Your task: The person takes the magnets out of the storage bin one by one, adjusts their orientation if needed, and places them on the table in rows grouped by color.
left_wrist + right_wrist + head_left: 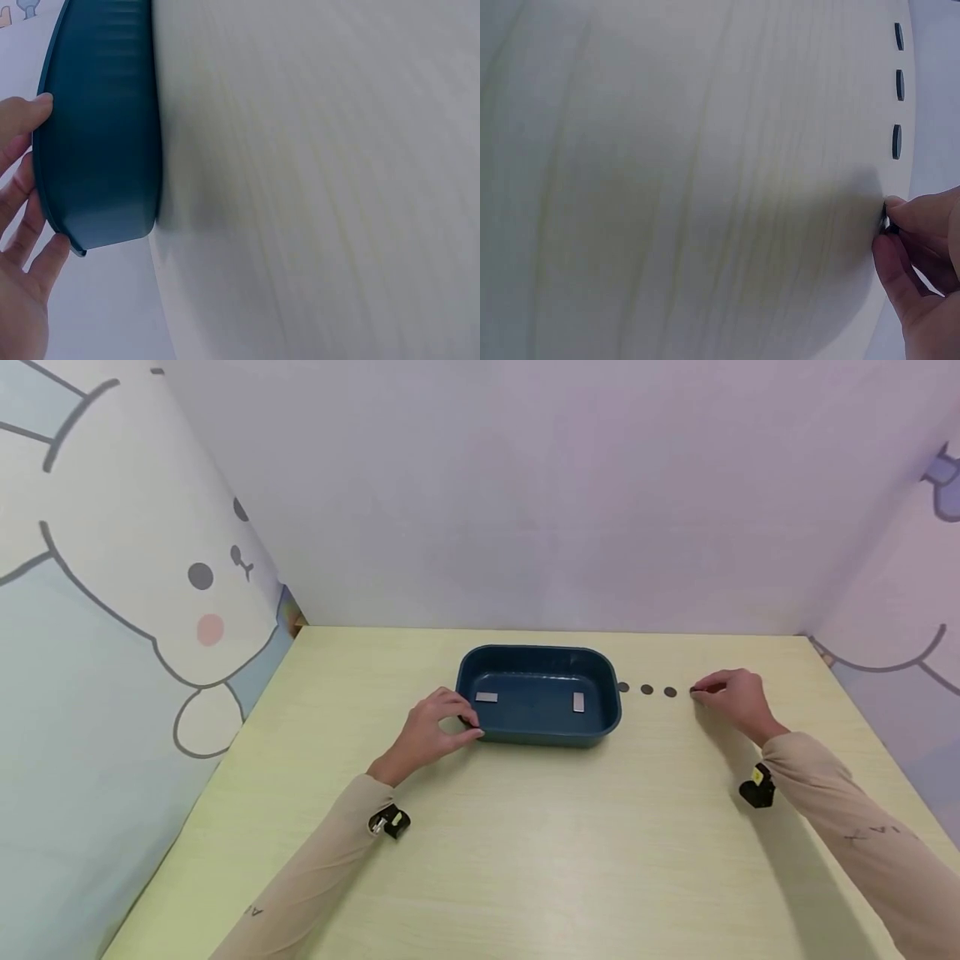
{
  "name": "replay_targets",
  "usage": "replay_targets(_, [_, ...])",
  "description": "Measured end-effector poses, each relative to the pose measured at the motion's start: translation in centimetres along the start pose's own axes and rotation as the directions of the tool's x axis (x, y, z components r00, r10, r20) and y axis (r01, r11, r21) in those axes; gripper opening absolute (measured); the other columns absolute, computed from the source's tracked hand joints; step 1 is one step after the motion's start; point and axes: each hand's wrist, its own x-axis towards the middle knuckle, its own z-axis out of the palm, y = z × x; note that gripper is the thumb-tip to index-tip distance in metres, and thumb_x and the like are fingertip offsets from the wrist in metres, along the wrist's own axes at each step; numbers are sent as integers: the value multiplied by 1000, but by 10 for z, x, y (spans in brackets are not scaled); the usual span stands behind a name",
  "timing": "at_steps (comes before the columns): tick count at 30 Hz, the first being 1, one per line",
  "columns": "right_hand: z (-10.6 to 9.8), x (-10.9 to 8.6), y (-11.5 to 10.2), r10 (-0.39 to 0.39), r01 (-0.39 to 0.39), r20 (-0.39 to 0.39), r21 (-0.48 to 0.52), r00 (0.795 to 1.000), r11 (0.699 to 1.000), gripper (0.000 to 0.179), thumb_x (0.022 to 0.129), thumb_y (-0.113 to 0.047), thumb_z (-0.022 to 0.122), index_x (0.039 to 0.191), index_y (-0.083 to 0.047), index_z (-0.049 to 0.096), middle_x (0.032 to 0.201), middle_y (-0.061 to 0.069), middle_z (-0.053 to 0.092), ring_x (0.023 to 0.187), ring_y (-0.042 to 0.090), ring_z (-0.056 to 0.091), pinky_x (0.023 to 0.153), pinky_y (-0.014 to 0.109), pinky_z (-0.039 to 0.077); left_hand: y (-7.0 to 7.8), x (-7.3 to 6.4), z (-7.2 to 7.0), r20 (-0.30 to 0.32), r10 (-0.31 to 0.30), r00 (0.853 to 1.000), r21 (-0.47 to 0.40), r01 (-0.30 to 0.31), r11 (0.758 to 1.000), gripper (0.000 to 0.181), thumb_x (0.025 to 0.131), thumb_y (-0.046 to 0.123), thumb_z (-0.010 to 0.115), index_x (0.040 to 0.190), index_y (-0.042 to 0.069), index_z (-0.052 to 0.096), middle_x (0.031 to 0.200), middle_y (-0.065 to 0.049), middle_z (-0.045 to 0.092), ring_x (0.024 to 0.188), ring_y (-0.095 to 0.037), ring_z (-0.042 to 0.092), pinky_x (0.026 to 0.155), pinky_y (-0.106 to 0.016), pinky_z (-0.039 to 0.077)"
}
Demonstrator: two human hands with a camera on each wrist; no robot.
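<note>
A dark blue rectangular tray (537, 737) stands on the table. Its left front corner is between the thumb and fingers of my left hand (429, 735), which grips the rim. The left wrist view shows the fingertips (43, 105) on the edge of the tray (101, 142). Off to the right, my right hand (738, 700) pinches a small black disc (693, 690) at the table surface, mostly hidden by the fingers. Between tray and hand lie three similar flat discs (647, 690) in a row, also seen as discs (900, 85) in the right wrist view.
Inside the tray lie two small pale rectangular pieces, one at the left (487, 697) and one at the right (578, 702). The pale wooden table (555, 852) ends at a plain back wall (555, 527). Printed fabric (135, 693) hangs along the left side.
</note>
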Motion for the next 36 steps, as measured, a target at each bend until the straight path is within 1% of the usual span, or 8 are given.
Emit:
replay_targets(3, [2,1,0,-27,27,-6,-9,1000,1000,15,78,-1,73,89,9,71,83,23,68,67,14,59,59,16,38,0,0,0,-1,0,1000,2,0,1000,9,78,24,79,81,20,71,92,7,64,92,-10,52,80,-33,47])
replay_targets(6, [3,1,0,-48,48,-14,-17,999,999,13,78,0,71,88,9,71,82,23,68,71,26,61,61,20,38,0,1,0,1,-7,1000,2,7,1000,10,78,25,79,81,20,71,92,7,64,92,-10,52,80,-33,47])
replay_targets(8, [4,1,-1,-53,53,-14,-22,998,998,12,79,1,70,87,10,70,82,23,67,72,30,60,63,24,39,0,0,0,2,-13,1000,-2,13,1000,9,78,25,79,80,21,71,92,8,64,92,-9,52,81,-32,47])
replay_targets(11, [5,1,0,-53,53,-9,-35,999,998,11,80,2,68,87,10,70,83,24,67,75,34,60,66,31,40,0,1,0,0,-15,1000,-9,15,1000,10,78,25,79,81,20,71,92,7,64,93,-10,52,81,-33,47])
replay_targets(14, [6,1,1,-49,49,0,-47,999,998,11,81,2,67,87,11,70,84,25,66,75,35,60,67,35,42,1,1,1,-2,-15,1000,-12,15,1000,10,77,25,79,81,21,71,92,7,64,93,-10,52,81,-33,47])
replay_targets(26, [5,-3,2,-73,74,16,-70,997,995,10,81,2,64,84,10,70,85,25,66,76,36,60,67,40,44,2,1,3,-4,-14,1000,-10,14,1000,10,78,25,79,81,21,71,92,7,64,93,-10,52,81,-32,47])
replay_targets(31, [1,-3,3,-68,69,6,-66,998,995,10,81,0,65,84,7,71,84,23,66,72,31,60,64,35,43,3,3,4,-9,0,1000,-6,0,1000,10,77,25,80,81,21,71,92,7,64,93,-11,52,80,-33,48])
replay_targets(36, [-7,-5,3,-72,71,-26,-54,997,996,9,81,-2,66,85,5,71,85,23,67,67,19,58,61,29,40,3,6,6,-3,13,1000,3,-13,1000,11,77,26,80,81,21,71,91,7,64,92,-10,52,78,-32,48])
